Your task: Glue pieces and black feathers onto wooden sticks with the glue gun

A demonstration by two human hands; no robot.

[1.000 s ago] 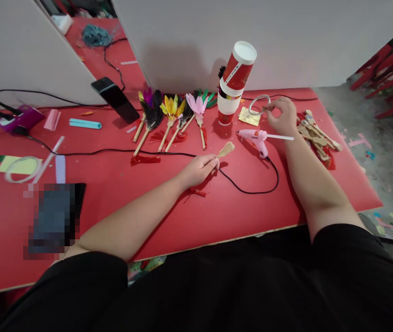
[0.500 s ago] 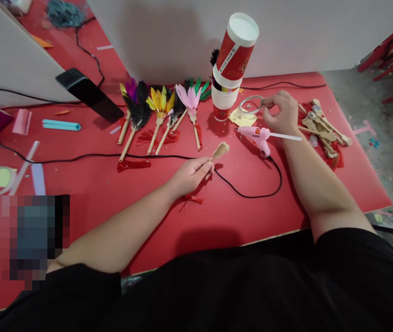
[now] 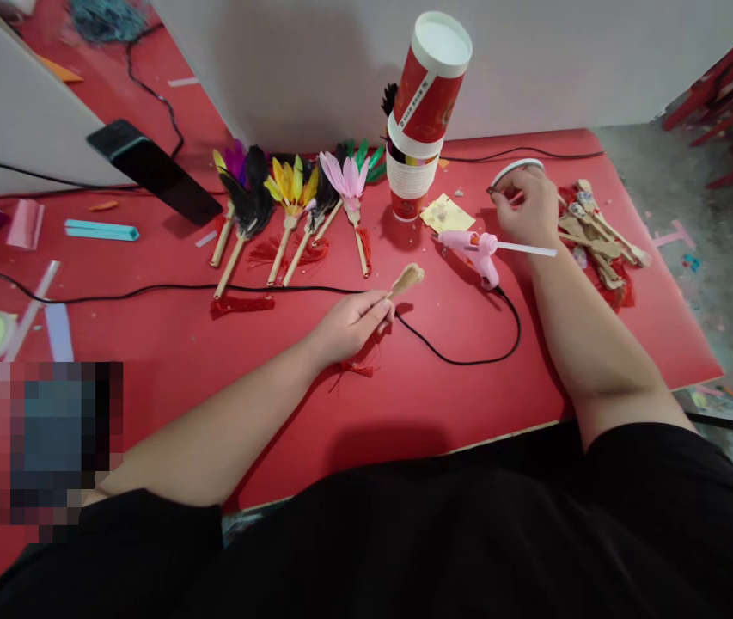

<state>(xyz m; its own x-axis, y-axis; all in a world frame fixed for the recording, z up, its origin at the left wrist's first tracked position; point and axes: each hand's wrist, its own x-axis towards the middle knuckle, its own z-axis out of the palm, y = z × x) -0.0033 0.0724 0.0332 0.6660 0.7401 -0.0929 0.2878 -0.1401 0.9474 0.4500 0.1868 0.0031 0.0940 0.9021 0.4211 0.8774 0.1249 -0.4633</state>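
My left hand (image 3: 358,325) is closed on a thin wooden stick with a wide, spoon-like head (image 3: 408,279) pointing up and right. A red tassel (image 3: 358,370) hangs below that hand. On the right, my right hand (image 3: 524,205) pinches a thin whitish ring that looks like a narrow roll of tape (image 3: 516,164), tilted and partly behind the fingers. Just left of my right wrist lies a pink glue gun (image 3: 473,249) with a glue stick out of its back. Its nozzle is beside a yellow paper note (image 3: 447,213).
Several feather-topped sticks (image 3: 292,193) with red tassels lie at the back. Stacked red-and-white paper cups (image 3: 430,86) stand against the wall. More wooden sticks (image 3: 601,236) are piled at right. A black cable (image 3: 140,292) crosses the red table; a phone (image 3: 153,172) leans at left.
The ring in my right hand has turned from left of the fingers to above and behind them. My left hand keeps holding the wooden stick. The whole view has shifted slightly.
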